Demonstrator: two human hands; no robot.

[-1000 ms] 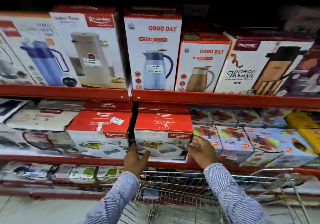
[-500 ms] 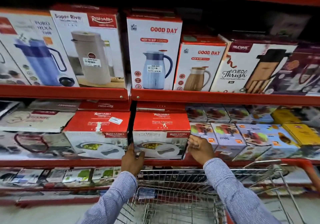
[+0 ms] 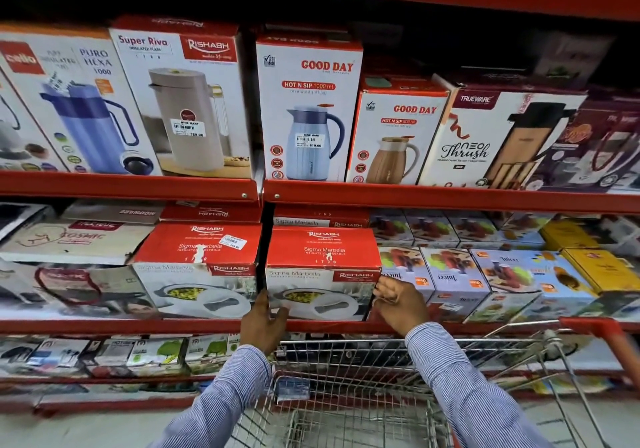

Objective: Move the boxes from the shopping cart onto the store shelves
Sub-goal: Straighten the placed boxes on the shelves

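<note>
— Well, where is the cardboard casserole box [image 3: 323, 274]?
— On the red metal shelf [image 3: 207, 326], squared beside its twin box [image 3: 197, 271].
— Hands?
— Left hand [image 3: 263, 326] and right hand [image 3: 400, 304] press its side edges, fingers clasping. Wire cart [image 3: 363, 395] below.

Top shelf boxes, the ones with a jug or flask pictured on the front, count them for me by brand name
Cello box: 1
Rishabh Super Riva box: 1
Good Day boxes: 2
Trueware box: 1
Total: 5
</note>
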